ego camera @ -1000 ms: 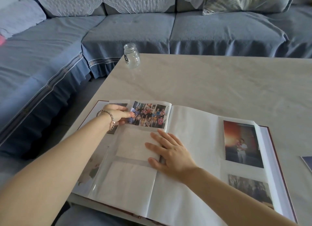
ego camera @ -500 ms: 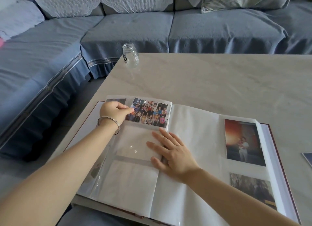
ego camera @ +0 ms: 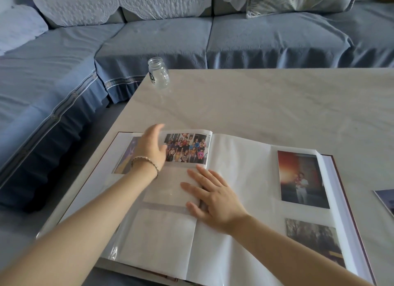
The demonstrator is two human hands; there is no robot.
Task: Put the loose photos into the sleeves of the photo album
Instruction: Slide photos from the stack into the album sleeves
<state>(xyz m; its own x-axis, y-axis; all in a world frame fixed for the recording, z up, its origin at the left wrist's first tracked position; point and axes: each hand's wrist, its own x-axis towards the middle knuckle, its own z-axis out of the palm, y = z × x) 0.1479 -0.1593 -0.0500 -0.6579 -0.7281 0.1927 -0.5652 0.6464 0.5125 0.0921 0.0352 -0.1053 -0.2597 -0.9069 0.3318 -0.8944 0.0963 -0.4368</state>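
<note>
Item 1, photo album: I see it lying open on the near left part of the pale table.
Item 2, group photo: at the top of the raised left leaf, beside the gutter. The two clear sleeves below it hold only white backing.
Item 3, left hand: fingers straight and loose, holding nothing, over the group photo's left edge. It is blurred, so I cannot tell whether it touches the print. A bracelet sits on the wrist.
Item 4, right hand: flat, fingers spread, pressing the middle sleeve near the gutter. It grips nothing.
Item 5, right page: a sunset portrait above a dark landscape print, both sleeved.
Item 6, a purple-toned photo on the leaf underneath, partly hidden by the left wrist.
Item 7, loose photo: on the table just right of the album (cut off by the frame edge).
Item 8, glass jar: upright at the table's far left corner, well apart from the album.
Item 9, blue sofa: behind and to the left.
</note>
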